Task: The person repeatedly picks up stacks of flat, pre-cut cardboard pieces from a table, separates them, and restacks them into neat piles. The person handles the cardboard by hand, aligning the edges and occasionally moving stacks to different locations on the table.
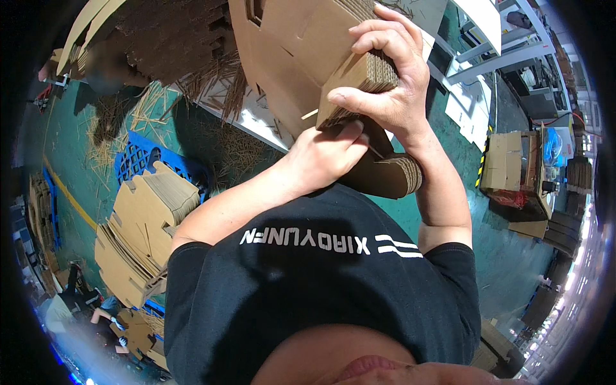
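Note:
A thick stack of die-cut brown cardboard sheets leans in front of me over the table edge. My right hand is wrapped over its right end, fingers on top and thumb on the near side, gripping the layered corrugated edges. Just below and to the left, my left hand is closed at the stack's lower part, its thumb against the cardboard and some fingers hidden. A curved end of cut cardboard hangs under my right wrist, close to my chest.
A white table bears a dark brown cardboard pile and loose scrap strips. More scraps litter the green floor. At left, cut sheets stand by a blue plastic pallet. A gloved person works lower left; a cardboard box stands right.

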Demonstrator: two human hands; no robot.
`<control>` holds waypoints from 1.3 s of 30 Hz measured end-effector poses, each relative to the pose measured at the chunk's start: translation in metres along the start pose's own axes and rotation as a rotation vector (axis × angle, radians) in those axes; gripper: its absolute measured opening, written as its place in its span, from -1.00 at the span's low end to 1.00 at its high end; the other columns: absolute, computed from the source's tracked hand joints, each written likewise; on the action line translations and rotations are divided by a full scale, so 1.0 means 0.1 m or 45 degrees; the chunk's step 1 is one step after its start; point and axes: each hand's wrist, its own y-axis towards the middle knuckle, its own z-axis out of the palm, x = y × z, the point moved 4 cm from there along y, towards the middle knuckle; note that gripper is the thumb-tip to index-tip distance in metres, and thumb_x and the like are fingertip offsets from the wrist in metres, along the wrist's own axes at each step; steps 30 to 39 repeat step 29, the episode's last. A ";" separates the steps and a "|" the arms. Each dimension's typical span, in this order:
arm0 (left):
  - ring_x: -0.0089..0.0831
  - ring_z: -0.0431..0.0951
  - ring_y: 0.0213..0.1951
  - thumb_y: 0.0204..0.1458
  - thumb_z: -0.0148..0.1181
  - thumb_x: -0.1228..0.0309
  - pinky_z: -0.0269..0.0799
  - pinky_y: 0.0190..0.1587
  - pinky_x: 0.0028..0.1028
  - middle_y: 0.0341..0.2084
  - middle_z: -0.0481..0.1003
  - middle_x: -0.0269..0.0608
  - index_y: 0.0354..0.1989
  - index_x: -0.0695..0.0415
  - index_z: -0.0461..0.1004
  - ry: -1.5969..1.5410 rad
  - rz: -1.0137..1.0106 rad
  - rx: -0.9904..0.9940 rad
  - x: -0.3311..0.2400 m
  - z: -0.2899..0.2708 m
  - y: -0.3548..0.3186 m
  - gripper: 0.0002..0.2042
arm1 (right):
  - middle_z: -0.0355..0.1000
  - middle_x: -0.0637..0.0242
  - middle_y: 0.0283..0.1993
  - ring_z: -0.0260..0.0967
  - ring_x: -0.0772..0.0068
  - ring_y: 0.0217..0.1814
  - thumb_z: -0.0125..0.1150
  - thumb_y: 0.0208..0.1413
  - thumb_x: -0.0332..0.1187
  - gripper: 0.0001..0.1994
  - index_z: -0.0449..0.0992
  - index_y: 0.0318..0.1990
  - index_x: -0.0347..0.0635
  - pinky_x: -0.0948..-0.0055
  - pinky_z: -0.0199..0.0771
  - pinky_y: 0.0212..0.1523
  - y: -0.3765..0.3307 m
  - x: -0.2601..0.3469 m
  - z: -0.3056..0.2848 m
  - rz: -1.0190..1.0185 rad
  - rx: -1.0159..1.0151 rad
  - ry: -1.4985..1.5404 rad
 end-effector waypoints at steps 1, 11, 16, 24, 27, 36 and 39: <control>-0.32 0.55 -0.27 -0.16 0.14 0.49 0.54 -0.35 -0.41 -0.40 0.43 -0.22 -0.30 0.17 0.42 -0.003 0.022 -0.007 -0.02 -0.05 -0.01 -0.80 | 0.47 0.31 -0.25 0.24 0.20 0.11 0.57 -0.49 -0.04 -0.50 0.48 -0.41 -0.10 0.20 0.10 0.21 0.00 -0.01 -0.01 0.004 -0.015 0.025; -0.37 0.53 -0.26 -0.10 0.29 0.48 0.47 -0.34 -0.44 -0.11 0.39 -0.03 0.06 0.19 0.27 -0.426 -0.909 -0.040 0.49 -0.11 -0.43 -0.49 | 0.49 0.34 -0.21 0.24 0.19 0.14 0.54 -0.45 -0.15 -0.60 0.49 -0.43 -0.06 0.21 0.13 0.20 -0.05 -0.27 -0.21 0.079 0.007 -0.041; 0.08 0.22 0.20 -0.11 0.31 0.36 0.24 0.19 -0.20 0.21 0.07 0.16 0.30 0.15 0.01 -0.393 -0.841 0.135 0.59 0.36 -0.24 -0.22 | 0.42 0.14 -0.02 0.26 0.11 0.17 0.40 -0.42 -0.26 -0.58 0.49 -0.28 -0.13 0.22 0.23 0.16 -0.10 -0.22 -0.16 0.218 -0.001 -0.001; -0.03 0.18 0.26 -0.17 0.31 0.27 0.12 0.26 -0.24 0.24 0.13 0.13 0.26 0.12 0.13 -0.437 -1.142 0.321 1.28 1.16 -1.03 -0.25 | 0.44 0.28 -0.13 0.40 0.49 -0.12 0.35 -0.16 -0.33 -0.44 0.39 0.05 -0.36 0.53 0.37 -0.04 -0.93 -1.11 -0.87 1.210 -0.330 0.489; 0.01 0.17 0.24 -0.18 0.36 0.20 0.12 0.26 -0.24 0.21 0.13 0.24 0.32 0.29 -0.09 -0.390 -1.501 0.412 1.74 1.57 -1.55 -0.06 | 0.43 0.24 -0.10 0.40 0.47 -0.11 0.33 -0.16 -0.32 -0.40 0.34 0.09 -0.40 0.53 0.37 -0.05 -1.42 -1.59 -1.09 1.387 -0.429 0.564; 0.04 0.14 0.25 -0.13 0.34 0.19 0.10 0.27 -0.17 0.25 0.06 0.22 0.37 0.21 -0.23 -0.884 -1.827 0.166 2.01 2.04 -2.11 -0.01 | 0.43 0.23 -0.10 0.41 0.47 -0.11 0.32 -0.16 -0.33 -0.41 0.35 0.09 -0.38 0.52 0.38 -0.04 -1.58 -1.75 -1.14 1.427 -0.474 0.587; 0.04 0.14 0.25 -0.13 0.34 0.19 0.10 0.27 -0.17 0.25 0.06 0.22 0.37 0.21 -0.23 -0.884 -1.827 0.166 2.01 2.04 -2.11 -0.01 | 0.43 0.23 -0.10 0.41 0.47 -0.11 0.32 -0.16 -0.33 -0.41 0.35 0.09 -0.38 0.52 0.38 -0.04 -1.58 -1.75 -1.14 1.427 -0.474 0.587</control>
